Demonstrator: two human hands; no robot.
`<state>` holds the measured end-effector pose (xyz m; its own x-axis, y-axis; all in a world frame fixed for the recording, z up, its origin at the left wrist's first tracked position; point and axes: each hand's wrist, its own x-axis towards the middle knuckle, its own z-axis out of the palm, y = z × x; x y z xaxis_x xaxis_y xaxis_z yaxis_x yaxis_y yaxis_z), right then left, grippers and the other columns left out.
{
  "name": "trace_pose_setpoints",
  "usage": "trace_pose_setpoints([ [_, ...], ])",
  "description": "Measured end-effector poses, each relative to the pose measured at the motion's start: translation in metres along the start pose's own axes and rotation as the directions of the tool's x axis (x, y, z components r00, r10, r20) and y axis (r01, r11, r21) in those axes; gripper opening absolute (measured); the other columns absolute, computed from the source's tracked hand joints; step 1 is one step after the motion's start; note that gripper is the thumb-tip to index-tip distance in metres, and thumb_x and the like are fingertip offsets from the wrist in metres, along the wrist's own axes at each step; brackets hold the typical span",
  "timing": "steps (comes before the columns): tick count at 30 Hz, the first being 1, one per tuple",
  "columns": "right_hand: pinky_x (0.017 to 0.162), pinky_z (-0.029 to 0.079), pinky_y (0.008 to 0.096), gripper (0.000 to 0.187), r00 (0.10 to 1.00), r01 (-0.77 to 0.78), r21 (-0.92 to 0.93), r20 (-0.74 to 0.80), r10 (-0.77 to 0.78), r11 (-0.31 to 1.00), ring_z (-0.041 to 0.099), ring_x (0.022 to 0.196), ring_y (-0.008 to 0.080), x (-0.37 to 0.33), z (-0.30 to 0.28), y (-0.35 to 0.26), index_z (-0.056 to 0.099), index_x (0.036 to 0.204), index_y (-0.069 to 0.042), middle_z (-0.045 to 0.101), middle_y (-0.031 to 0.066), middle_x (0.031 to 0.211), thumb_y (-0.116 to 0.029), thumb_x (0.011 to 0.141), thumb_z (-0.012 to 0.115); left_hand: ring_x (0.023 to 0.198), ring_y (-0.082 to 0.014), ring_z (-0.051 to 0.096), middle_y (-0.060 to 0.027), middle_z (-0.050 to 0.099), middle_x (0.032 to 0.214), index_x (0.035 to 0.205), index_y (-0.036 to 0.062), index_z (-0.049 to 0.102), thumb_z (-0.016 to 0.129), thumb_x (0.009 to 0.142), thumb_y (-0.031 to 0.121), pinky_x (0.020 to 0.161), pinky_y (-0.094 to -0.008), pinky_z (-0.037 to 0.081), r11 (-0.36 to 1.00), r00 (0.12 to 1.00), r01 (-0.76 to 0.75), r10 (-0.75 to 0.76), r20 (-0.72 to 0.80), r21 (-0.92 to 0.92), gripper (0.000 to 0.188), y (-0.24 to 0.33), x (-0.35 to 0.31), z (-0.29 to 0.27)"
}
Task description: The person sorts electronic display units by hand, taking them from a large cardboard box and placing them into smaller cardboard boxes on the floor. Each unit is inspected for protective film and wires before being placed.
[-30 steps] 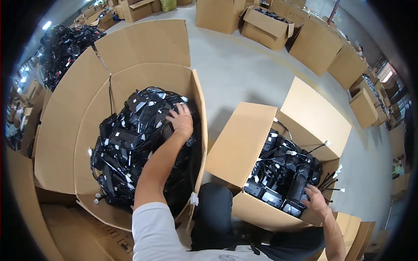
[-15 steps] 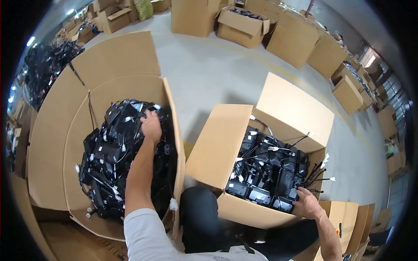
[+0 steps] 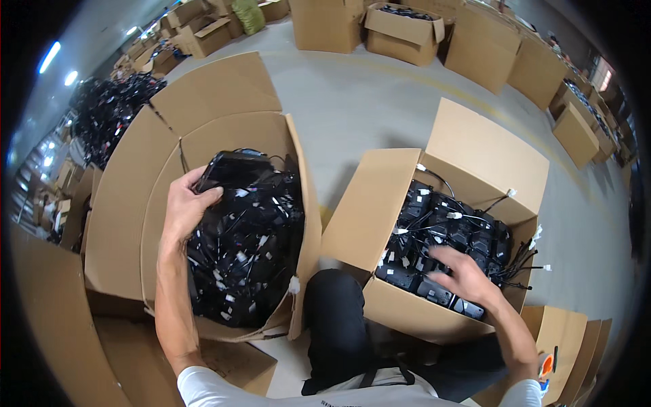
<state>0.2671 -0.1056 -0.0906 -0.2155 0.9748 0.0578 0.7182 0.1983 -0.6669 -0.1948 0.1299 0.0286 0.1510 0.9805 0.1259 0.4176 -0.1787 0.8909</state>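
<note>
In the large carton (image 3: 129, 210) on the left lies a heap of black parts (image 3: 251, 271) with thin cables and small white connectors. My left hand (image 3: 188, 210) is at the carton's left side, thumb and fingers closed on the edge of a glossy black piece (image 3: 237, 171) at the top of the heap. Whether that piece is a bag or a rigid part I cannot tell. Over the smaller carton (image 3: 420, 319) on the right, my right hand (image 3: 464, 275) hovers with fingers apart, slightly blurred, above rows of black plastic housings (image 3: 413, 278) with cables.
Cable ends with white connectors (image 3: 536, 237) stick out over the smaller carton's right edge. Its raised flaps (image 3: 373, 197) stand left and behind. A tape roll (image 3: 544, 364) lies in a carton at lower right. More cartons (image 3: 403, 37) line the far floor; a black heap (image 3: 112, 115) rises far left.
My left hand has moved from the heap's far right to its left side and taken hold of the glossy black piece. My right hand has shifted from the carton's near right corner toward its middle.
</note>
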Motion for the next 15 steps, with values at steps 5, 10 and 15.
trace_pose_setpoints([
  [5,0.106,0.044,0.0405,0.063,0.919,0.279,0.192,-0.338,-0.203,0.941,0.053,0.129,0.0348,0.121,0.037,-0.114,0.050,0.138,0.005,0.054,0.0232,0.138,-0.018,0.086,0.077,0.079,-0.0066,0.063,-0.0020,0.070,0.092,0.120,-0.0043,0.066,0.068,0.083,-0.006,0.072,-0.0220,0.052,1.000,0.990,-0.013,0.012,0.144,0.006,0.037,0.069,-0.050,0.013],
  [10,0.097,0.049,0.0314,0.055,0.988,0.150,0.794,-0.096,-0.121,0.589,0.062,0.109,0.0179,0.175,0.055,-0.162,0.056,0.130,0.004,0.067,0.0120,0.116,-0.016,0.084,0.079,0.084,-0.0059,0.062,-0.0022,0.070,0.097,0.122,-0.0029,0.064,0.069,0.083,-0.008,0.076,-0.0205,0.051,0.996,0.940,-0.038,0.062,0.336,-0.080,0.040,0.077,-0.073,0.029],
  [15,0.088,0.052,0.0277,0.036,0.997,-0.035,0.878,-0.001,0.076,0.477,0.063,0.097,0.0110,0.134,0.071,-0.126,0.065,0.119,0.003,0.070,0.0050,0.107,-0.013,0.088,0.077,0.077,-0.0116,0.061,-0.0039,0.067,0.097,0.118,-0.0024,0.065,0.052,0.105,0.025,0.075,-0.0257,0.050,0.963,0.971,0.039,0.027,0.238,-0.267,0.034,-0.026,-0.043,0.042],
])
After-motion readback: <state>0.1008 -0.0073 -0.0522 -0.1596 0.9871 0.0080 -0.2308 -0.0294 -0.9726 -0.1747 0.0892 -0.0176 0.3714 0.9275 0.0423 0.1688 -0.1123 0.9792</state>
